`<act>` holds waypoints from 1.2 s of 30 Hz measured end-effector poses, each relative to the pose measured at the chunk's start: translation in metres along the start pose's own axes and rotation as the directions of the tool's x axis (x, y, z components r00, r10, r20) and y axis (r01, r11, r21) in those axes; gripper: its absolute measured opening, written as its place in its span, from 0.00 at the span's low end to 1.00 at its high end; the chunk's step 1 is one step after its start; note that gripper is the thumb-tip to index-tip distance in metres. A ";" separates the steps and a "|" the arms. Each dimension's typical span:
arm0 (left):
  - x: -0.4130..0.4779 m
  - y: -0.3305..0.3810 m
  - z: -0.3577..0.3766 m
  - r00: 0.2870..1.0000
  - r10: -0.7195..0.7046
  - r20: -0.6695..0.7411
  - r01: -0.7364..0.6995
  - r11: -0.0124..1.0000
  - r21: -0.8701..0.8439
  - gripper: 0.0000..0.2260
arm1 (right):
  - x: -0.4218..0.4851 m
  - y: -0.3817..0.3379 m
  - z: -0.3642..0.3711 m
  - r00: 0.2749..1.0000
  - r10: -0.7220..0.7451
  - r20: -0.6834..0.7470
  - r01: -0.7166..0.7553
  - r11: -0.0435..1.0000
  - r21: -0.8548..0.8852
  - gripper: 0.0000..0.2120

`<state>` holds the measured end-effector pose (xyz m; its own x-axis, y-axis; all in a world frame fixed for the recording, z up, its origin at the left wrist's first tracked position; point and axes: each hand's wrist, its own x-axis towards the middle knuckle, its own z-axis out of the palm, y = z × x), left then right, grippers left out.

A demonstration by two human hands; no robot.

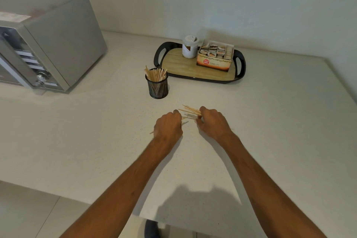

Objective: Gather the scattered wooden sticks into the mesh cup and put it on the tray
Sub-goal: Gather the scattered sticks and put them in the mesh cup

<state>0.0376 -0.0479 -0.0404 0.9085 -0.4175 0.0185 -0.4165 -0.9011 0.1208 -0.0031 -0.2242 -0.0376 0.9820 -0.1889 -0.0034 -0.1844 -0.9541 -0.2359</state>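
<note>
Microwave [48,44]: cut off by the left edge; door and control panel seen only in part, markings unreadable.

Left hand [168,127]: fingers curled under, grip hidden from above; a stick end pokes out at either side, how many it holds cannot be told.

Right hand [212,121]: fingertips hidden behind the knuckles; loose sticks [190,111] partly covered, count unclear.

Mesh cup [158,88]: lower lengths of its sticks blurred behind the mesh.

Tea box [214,58]: print too small to read; sachets indistinct.

White jar [189,47]: label illegible.

Tray [201,69]: far rim hidden behind jar and box.

Both forearms: cut off at the bottom edge.

Dark shape [151,229] below the tabletop: unidentifiable.
</note>
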 end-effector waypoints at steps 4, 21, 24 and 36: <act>-0.001 0.000 0.005 1.000 0.021 -0.005 -0.021 0.999 -0.027 0.15 | 0.001 -0.004 0.002 1.000 0.003 0.007 -0.003 0.999 -0.047 0.12; 0.007 -0.008 -0.003 0.996 0.034 0.085 -0.037 0.999 0.035 0.15 | 0.003 0.004 0.012 0.996 -0.087 -0.024 0.083 0.988 -0.133 0.11; 0.009 -0.010 -0.001 0.993 0.059 0.102 -0.065 0.997 0.052 0.15 | 0.001 0.003 0.012 0.996 -0.080 -0.050 0.075 0.992 -0.100 0.11; 0.021 -0.034 -0.009 0.954 0.256 0.153 -0.281 0.945 0.168 0.14 | 0.010 0.014 -0.003 0.989 0.115 0.094 -0.147 0.818 0.556 0.16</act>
<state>0.0710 -0.0247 -0.0355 0.7552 -0.6473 -0.1034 -0.6542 -0.7541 -0.0575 0.0034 -0.2406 -0.0378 0.9539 -0.2744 -0.1213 -0.2726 -0.6239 -0.7324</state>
